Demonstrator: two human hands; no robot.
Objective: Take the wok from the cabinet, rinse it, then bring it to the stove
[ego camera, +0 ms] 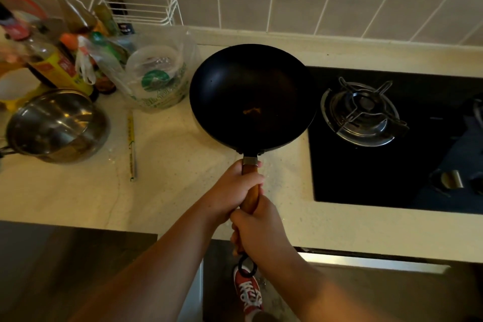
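Wok (252, 97): black, round, mouth up, a small orange-brown mark on its inner floor. Lies straight ahead of the grip, beyond the knuckles, over the pale worktop (170, 154) with its right rim at the edge of the stove (379, 165). Whether it rests on the worktop or is held just above cannot be told.

Handle (250, 191): wooden, metal collar at the wok end, black hanging loop at the near end below the grip.

Left hand (235, 188): forward grip, fingers wrapped tight round the handle just behind the collar.

Right hand (257, 232): rear grip, clenched round the handle's near part, touching the left hand.

Burner (362, 112): steel, with pan supports, ahead and right of the grip, just beside the wok's rim.

Steel pot (56, 125): far left of the grip, on the worktop.

Chopsticks packet (131, 144): left of the grip, between pot and wok.

Plastic bag with container (159, 70): ahead-left, near the wok.

Bottles (60, 60): far ahead-left, clustered.
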